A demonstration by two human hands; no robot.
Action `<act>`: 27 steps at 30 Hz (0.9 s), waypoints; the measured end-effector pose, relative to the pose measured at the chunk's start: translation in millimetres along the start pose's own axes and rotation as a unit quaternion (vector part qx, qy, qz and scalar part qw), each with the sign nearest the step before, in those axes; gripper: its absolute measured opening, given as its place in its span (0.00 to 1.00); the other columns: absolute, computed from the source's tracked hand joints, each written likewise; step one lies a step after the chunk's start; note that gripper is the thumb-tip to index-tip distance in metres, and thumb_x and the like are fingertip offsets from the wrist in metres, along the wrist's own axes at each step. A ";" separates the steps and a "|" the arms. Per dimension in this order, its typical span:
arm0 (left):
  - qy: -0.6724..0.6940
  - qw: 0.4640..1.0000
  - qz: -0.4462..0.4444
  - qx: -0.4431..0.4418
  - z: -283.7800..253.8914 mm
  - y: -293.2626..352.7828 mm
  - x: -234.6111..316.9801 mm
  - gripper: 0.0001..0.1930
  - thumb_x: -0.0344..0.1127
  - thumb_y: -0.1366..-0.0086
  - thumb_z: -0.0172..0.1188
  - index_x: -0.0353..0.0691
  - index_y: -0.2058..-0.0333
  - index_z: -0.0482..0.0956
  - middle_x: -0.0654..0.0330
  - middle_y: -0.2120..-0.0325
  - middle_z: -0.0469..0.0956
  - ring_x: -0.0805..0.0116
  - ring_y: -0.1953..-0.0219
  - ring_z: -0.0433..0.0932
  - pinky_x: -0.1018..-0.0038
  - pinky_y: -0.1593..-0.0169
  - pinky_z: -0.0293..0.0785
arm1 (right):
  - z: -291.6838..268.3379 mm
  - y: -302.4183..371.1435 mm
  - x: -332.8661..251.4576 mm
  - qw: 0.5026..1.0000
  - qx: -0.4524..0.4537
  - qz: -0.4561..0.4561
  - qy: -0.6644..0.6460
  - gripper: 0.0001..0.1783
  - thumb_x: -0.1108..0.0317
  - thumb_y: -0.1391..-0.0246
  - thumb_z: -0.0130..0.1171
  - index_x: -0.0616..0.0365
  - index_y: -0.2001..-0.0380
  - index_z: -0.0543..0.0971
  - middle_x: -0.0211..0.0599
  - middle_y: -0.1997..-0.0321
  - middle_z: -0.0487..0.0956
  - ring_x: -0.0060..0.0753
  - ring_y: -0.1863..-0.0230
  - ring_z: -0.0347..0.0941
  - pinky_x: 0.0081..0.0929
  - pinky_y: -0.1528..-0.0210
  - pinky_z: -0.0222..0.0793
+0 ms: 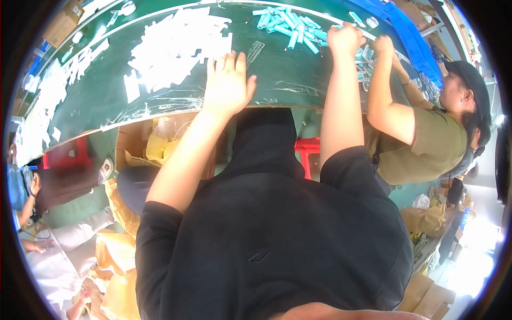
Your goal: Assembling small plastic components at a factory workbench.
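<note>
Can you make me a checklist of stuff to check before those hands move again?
1. Left hand open: ok, its fingers are stretched out beside the big white pile.
2. Right hand free: cannot tell, what its fingers hold is not clear.
3. White pieces easy to tell apart: not ok, glare washes the pile out.
4. Teal tubes lined up: not ok, they lie jumbled.
5. Plenty of room beside the right hand: not ok, a co-worker's hand is close by.

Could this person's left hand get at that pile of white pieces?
Probably yes: the left hand is open right at the edge of the white pile, with nothing visible between them.
</note>
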State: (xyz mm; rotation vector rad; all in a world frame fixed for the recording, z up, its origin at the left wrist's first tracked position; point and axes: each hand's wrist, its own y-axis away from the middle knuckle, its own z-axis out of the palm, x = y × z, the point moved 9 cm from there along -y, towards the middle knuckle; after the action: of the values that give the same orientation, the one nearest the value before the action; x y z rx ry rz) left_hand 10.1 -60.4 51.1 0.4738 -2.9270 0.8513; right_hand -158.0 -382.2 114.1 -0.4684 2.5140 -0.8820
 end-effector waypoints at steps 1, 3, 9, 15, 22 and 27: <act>0.001 1.000 0.001 0.019 3.4 1.7 -0.6 0.32 0.49 0.32 0.63 0.32 0.36 0.74 0.47 0.38 0.77 0.50 0.32 0.71 0.41 0.26 0.54 | 5.5 -15.6 11.5 0.999 -0.022 0.022 0.033 0.24 0.60 0.44 0.66 0.66 0.48 0.86 0.69 0.38 0.76 0.70 0.35 0.67 0.56 0.31 0.66; 0.028 1.000 0.004 0.010 0.5 2.1 -1.0 0.30 0.47 0.33 0.64 0.33 0.38 0.76 0.48 0.39 0.77 0.51 0.33 0.71 0.44 0.28 0.57 | 5.4 -26.9 26.0 0.993 -0.024 0.065 0.098 0.22 0.63 0.44 0.63 0.66 0.49 0.86 0.68 0.39 0.75 0.70 0.36 0.67 0.56 0.32 0.67; 0.168 0.979 0.115 0.011 -14.4 9.0 6.3 0.24 0.38 0.38 0.67 0.34 0.46 0.80 0.51 0.47 0.81 0.52 0.40 0.76 0.56 0.35 0.69 | -2.9 -2.1 -3.8 0.997 0.050 -0.065 -0.006 0.21 0.63 0.46 0.63 0.61 0.51 0.88 0.61 0.42 0.80 0.66 0.38 0.71 0.55 0.33 0.69; 0.112 0.991 0.033 0.072 -20.2 11.8 -2.8 0.20 0.39 0.39 0.67 0.32 0.53 0.84 0.50 0.50 0.83 0.51 0.44 0.79 0.56 0.37 0.73 | 18.5 83.6 -69.5 0.944 -0.287 -0.099 -0.130 0.23 0.62 0.45 0.62 0.49 0.45 0.86 0.49 0.54 0.88 0.53 0.50 0.86 0.44 0.45 0.81; 0.183 0.968 0.149 0.082 -20.0 13.9 14.1 0.09 0.32 0.39 0.64 0.33 0.66 0.87 0.54 0.58 0.87 0.55 0.55 0.84 0.63 0.47 0.80 | 7.6 111.6 -84.4 0.948 -0.126 -0.218 -0.193 0.08 0.61 0.37 0.66 0.45 0.60 0.91 0.34 0.60 0.85 0.47 0.53 0.83 0.42 0.51 0.81; 0.224 0.967 0.116 0.028 -15.3 7.5 2.6 0.10 0.29 0.39 0.62 0.30 0.62 0.87 0.51 0.57 0.87 0.50 0.56 0.84 0.60 0.46 0.82 | 6.7 104.4 -82.6 0.847 -0.110 -0.146 -0.499 0.05 0.74 0.28 0.58 0.57 0.55 0.83 0.33 0.62 0.85 0.32 0.58 0.83 0.29 0.51 0.79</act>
State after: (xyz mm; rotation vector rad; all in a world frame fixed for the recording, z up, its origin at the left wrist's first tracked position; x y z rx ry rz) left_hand 4.8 -47.0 60.5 -0.0623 -2.5703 0.9231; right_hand -102.2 -271.6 65.0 -1.0756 1.5741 -0.2747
